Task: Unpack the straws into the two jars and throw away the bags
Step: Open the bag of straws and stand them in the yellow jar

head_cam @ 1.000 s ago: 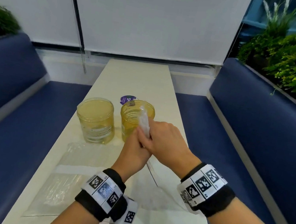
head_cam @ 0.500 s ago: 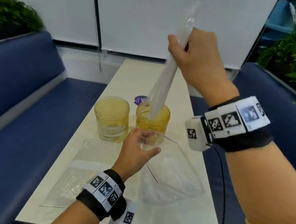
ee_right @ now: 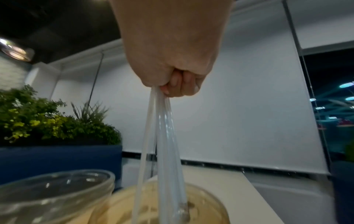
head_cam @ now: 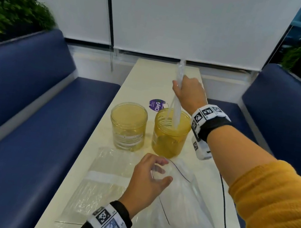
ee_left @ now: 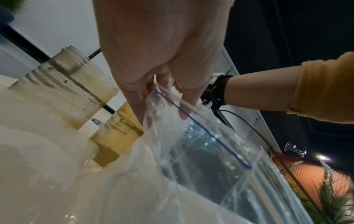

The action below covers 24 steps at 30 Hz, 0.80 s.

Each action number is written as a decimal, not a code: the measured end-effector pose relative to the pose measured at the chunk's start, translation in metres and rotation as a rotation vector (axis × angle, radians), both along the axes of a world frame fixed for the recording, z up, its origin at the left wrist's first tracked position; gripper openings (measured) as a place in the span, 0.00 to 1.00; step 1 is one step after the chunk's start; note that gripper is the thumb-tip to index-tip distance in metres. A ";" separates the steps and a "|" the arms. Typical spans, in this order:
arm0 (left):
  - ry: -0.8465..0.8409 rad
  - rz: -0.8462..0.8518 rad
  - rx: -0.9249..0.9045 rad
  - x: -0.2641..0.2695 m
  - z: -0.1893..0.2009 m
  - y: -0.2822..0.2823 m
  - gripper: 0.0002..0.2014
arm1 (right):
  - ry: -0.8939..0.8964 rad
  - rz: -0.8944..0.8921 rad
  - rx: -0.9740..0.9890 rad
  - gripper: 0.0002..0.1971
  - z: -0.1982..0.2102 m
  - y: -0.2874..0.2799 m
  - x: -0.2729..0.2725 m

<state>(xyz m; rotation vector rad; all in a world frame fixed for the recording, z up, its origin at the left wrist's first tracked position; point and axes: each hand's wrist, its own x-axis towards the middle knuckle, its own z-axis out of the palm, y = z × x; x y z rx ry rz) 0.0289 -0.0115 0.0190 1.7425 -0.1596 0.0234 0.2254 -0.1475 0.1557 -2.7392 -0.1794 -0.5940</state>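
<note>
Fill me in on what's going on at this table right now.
A person is unpacking straws. Their right hand grips a bundle of clear straws whose lower ends are inside the darker amber jar. Their left hand holds the mouth of an open zip bag lying on the table. The paler jar beside it holds no straws that I can see, and a second bag of straws lies flat, untouched.

Sticker [head_cam: 155, 105] text partly cut off by right jar [head_cam: 170, 134], straws' [ee_right: 168, 136] lower ends blurred, left fingers [ee_left: 138, 97] behind bag [ee_left: 191, 136]
</note>
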 end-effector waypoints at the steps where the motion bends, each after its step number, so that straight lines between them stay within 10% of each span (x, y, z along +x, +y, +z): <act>1: -0.001 -0.008 0.005 0.001 0.000 0.002 0.16 | 0.034 -0.014 0.031 0.22 -0.009 0.000 0.000; 9: -0.046 -0.101 0.065 0.014 0.011 0.007 0.19 | 0.509 -0.080 0.087 0.34 -0.039 -0.015 -0.009; 19: -0.203 -0.228 0.268 0.033 0.029 -0.009 0.25 | 0.223 -0.288 -0.224 0.21 0.022 -0.033 -0.121; 24: -0.262 -0.277 0.372 0.034 0.041 -0.020 0.30 | 0.546 -0.218 -0.245 0.13 -0.005 -0.028 -0.195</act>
